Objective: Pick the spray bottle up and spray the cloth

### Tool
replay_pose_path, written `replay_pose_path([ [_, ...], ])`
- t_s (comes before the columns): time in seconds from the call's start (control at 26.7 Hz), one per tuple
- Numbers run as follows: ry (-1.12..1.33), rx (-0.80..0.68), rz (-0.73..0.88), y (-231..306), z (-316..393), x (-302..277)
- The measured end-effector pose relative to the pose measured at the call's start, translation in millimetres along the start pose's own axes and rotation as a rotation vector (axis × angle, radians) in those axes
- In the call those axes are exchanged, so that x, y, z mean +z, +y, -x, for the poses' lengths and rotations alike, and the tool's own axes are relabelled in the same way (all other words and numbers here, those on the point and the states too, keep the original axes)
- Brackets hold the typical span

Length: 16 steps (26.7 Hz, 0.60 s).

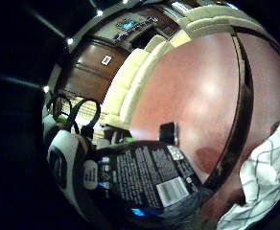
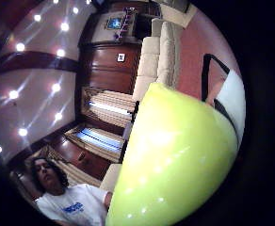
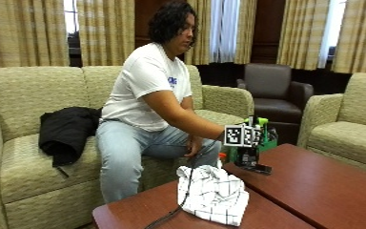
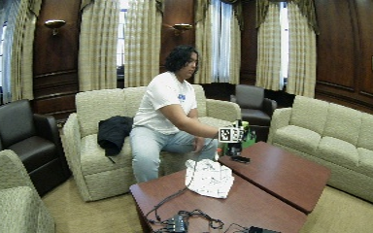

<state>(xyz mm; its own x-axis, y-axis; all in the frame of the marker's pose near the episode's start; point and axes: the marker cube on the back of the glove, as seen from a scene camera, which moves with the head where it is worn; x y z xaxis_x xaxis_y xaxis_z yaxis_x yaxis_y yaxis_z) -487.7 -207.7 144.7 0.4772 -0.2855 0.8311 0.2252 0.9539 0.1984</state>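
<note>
Black-gloved right hand (image 3: 249,143) wrapped around the lime-green, black-labelled spray bottle (image 3: 254,138), upright at the desk (image 3: 316,186) far edge. White checked cloth (image 3: 213,193) left of it (near). Risk: spraying past the cloth if aimed badly.

The crumpled white checked cloth (image 3: 213,193) lay on the near reddish-brown wooden desk (image 3: 138,212); behind it, the green-topped spray bottle (image 3: 257,138) stood on the neighbouring desk's corner.

Reddish wooden table (image 3: 322,191), checked cloth (image 3: 213,193), spray bottle (image 3: 249,151) on it
</note>
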Motion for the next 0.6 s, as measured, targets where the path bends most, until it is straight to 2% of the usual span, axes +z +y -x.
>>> replay_pose_path([
  [0.26,0.035,0.009,-0.074,6,-35,25],
  [0.6,0.015,-0.057,-0.165,14,-47,20],
])
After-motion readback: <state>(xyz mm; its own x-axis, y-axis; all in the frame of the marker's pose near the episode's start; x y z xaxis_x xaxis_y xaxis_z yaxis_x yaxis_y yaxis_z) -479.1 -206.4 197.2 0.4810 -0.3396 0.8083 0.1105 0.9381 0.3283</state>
